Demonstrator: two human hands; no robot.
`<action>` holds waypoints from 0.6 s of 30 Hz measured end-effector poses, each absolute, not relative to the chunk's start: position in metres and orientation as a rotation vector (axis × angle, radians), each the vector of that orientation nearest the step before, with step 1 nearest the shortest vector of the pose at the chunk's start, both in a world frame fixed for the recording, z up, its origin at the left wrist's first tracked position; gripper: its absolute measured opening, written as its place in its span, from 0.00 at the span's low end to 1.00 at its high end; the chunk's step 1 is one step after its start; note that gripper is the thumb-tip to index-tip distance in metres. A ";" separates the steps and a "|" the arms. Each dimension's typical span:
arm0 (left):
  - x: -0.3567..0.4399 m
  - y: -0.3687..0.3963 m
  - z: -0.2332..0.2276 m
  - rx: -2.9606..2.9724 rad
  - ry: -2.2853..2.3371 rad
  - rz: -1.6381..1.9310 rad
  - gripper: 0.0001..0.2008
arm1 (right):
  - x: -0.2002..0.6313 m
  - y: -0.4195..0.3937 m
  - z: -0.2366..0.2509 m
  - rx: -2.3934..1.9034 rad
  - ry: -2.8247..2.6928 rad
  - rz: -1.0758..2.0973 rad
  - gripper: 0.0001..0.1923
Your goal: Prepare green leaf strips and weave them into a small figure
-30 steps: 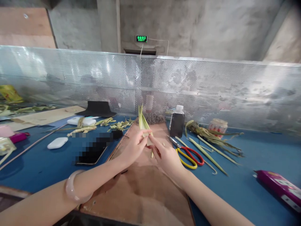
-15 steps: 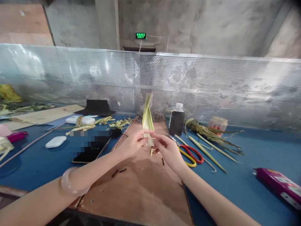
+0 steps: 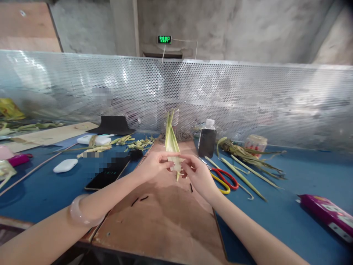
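Observation:
Both hands meet over a brown wooden board (image 3: pixel 154 224), pinching a pale green plant leaf (image 3: pixel 172 141) between them. The leaf looks like a corn husk; it points away from me, and its far end splits into crossing tips. My left hand (image 3: pixel 154 165) grips the whitish near end from the left, thumb in front. My right hand (image 3: pixel 197 175) holds the same end from the right with bent fingers, some of them hidden. A thin yellowish strip hangs below the leaf between the hands. Red-and-yellow-handled scissors (image 3: pixel 224 178) lie just right of my right hand.
Right of the board lie green strips (image 3: pixel 242 178), a dried leaf bundle (image 3: pixel 242 154), a purple packet (image 3: pixel 328 217) and a bottle behind a phone (image 3: pixel 207 142). On the left are another phone (image 3: pixel 107 175), a white case (image 3: pixel 65 165) and plant scraps (image 3: pixel 141 143). Perforated metal screen (image 3: pixel 124 88) stands behind.
The leaf's far end has shifted slightly left and its tips cross a little differently. Both hands keep their pinch on the near end, almost in place.

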State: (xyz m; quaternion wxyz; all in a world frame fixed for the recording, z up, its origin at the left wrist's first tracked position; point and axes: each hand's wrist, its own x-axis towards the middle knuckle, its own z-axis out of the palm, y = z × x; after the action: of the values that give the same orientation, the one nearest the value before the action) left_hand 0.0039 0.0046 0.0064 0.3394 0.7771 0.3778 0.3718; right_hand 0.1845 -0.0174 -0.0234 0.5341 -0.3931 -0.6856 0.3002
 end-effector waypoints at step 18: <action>0.005 0.012 -0.006 1.910 0.753 0.945 0.32 | 0.186 -0.016 -0.020 -1.142 -1.829 0.289 0.07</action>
State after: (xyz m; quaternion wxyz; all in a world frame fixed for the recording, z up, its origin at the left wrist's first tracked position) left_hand 0.0054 0.0119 -0.0056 0.4266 0.7643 0.3013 0.3782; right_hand 0.1862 -0.0165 -0.0196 0.4643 -0.4650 -0.7446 0.1175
